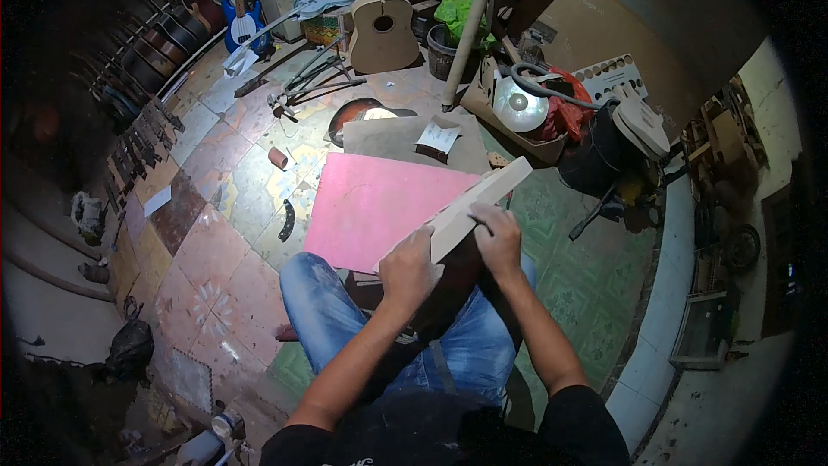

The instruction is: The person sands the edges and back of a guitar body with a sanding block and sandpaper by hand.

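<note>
A long, pale wooden block (483, 207) slants up and to the right above my lap, over the right edge of a pink board (379, 207). My left hand (410, 267) is closed round its nearer, lower end. Farther along, my right hand (499, 242) grips the block's right side with bent fingers. The undersides of both hands' grip are hidden. Beneath the pink board's far edge lies a grey-brown sheet (414, 142), with a small sanding-paper-like piece (439, 138) on it.
An unfinished guitar body (383, 33) leans at the back, near metal clamps (315, 82). To the right stand a box (517, 112) with a bright lamp (520, 108) and a black bucket (595, 151). Guitars (172, 34) line the far left. A dark curved piece (287, 221) lies on the tiles.
</note>
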Demonstrator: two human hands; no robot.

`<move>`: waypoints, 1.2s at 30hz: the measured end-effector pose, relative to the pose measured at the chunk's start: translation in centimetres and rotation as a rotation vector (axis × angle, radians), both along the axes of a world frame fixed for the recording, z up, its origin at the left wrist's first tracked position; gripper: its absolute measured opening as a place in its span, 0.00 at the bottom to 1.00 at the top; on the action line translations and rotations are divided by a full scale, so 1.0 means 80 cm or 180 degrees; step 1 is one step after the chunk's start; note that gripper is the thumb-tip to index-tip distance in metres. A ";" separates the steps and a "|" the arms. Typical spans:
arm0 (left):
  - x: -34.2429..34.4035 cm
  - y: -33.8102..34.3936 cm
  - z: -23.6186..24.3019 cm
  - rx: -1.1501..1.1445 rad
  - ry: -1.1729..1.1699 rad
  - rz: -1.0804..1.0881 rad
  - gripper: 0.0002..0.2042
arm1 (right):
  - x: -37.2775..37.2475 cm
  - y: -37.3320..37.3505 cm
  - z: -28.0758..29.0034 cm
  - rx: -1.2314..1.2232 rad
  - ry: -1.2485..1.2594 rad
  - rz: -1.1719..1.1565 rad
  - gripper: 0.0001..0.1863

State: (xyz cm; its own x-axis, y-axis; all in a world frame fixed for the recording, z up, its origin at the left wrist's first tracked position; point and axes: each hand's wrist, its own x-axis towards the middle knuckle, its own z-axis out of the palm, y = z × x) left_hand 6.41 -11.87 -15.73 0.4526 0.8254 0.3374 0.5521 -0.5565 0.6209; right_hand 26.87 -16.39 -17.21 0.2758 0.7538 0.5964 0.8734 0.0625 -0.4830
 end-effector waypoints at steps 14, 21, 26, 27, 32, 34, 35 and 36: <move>-0.008 0.003 -0.004 -0.0056 0.0055 0.0110 0.31 | -0.064 -0.021 0.032 -0.0102 -0.0040 0.0571 0.18; -0.010 0.008 0.005 -0.0186 0.0090 0.0116 0.30 | -0.072 -0.016 0.034 0.0070 -0.0072 0.0663 0.20; 0.000 0.003 0.005 -0.0028 0.0004 0.0107 0.27 | -0.013 0.003 0.007 0.0083 0.0139 0.0099 0.19; 0.000 0.001 0.003 -0.0076 0.0003 0.0102 0.27 | -0.024 -0.005 0.003 -0.0044 0.0050 0.0003 0.19; -0.004 0.004 0.001 -0.0087 -0.0017 0.0152 0.27 | -0.038 -0.011 0.004 -0.0019 -0.0215 0.0467 0.19; 0.000 0.006 0.013 -0.0155 0.0094 0.0147 0.27 | -0.010 0.016 0.007 0.0128 0.0357 -0.0026 0.19; -0.001 0.007 0.010 -0.0152 0.0092 0.0138 0.27 | -0.018 0.012 0.005 -0.0024 0.0256 -0.0035 0.19; -0.002 0.006 0.005 -0.0157 0.0071 0.0112 0.27 | -0.034 0.003 0.004 -0.0176 0.0155 -0.0044 0.19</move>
